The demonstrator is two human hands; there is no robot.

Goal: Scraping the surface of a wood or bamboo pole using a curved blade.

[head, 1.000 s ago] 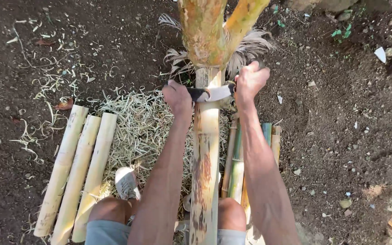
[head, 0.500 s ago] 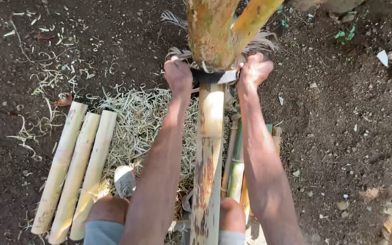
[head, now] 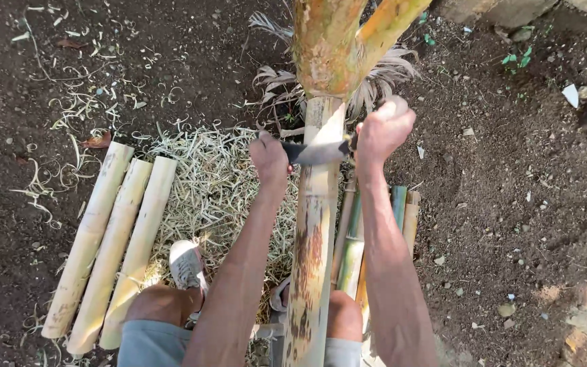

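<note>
**Both hands on the blade, across the bamboo pole**

My left hand (head: 270,155) is clenched around one end of a dark blade (head: 317,152), and my right hand (head: 383,129) is clenched around the other end, where the handle sits inside my fist. The blade runs crosswise between them, lying flat against the face of the bamboo pole (head: 314,238), so the pole stands squarely between my two hands. My forearms run down either side of it.

The pole rises from between my knees and leans with its far end against a forked tree trunk (head: 334,47), just beyond the blade. Its surface is pale above the blade and mottled brown lower down.

To my right of the pole, near my right arm, lie a few uncut bamboo stalks (head: 402,211), green and yellow. To my left, past a heap of pale shavings (head: 205,177), three peeled bamboo lengths (head: 113,238) lie side by side on the dark soil (head: 511,204). My shoe (head: 186,264) rests at the edge of the shavings.
</note>
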